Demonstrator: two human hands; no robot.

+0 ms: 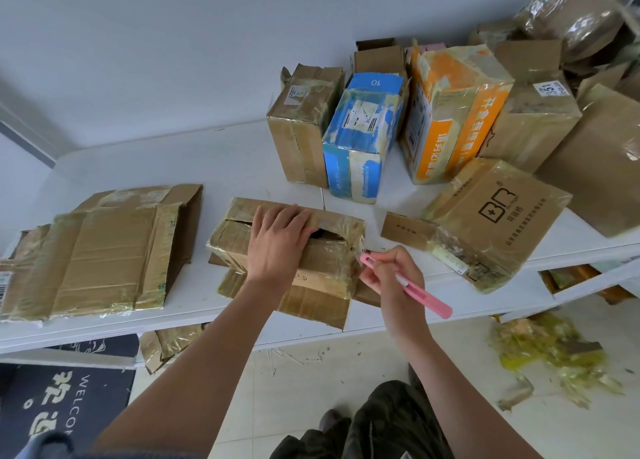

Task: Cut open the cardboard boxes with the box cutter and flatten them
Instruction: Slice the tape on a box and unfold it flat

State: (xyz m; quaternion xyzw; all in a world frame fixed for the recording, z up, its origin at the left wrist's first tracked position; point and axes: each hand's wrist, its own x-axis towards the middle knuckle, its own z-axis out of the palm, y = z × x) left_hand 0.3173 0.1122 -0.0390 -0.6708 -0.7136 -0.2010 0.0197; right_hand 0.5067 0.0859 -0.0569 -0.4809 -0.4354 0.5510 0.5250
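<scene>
Left hand (277, 240) lies flat on the taped cardboard box (287, 250); right hand (391, 278) beside it pinches the pink box cutter (408, 287).

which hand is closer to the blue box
Left. The left hand rests on the taped box just before the blue box; the right hand is lower, holding the pink cutter.

- Under the left hand (277, 242), the box (287, 250) is matt brown cardboard wrapped in glossy, wrinkled yellowish tape.
- In the right hand (391, 278), the box cutter (408, 285) is smooth pink plastic.
- Beneath both, the table (214, 167) is smooth and white.
</scene>
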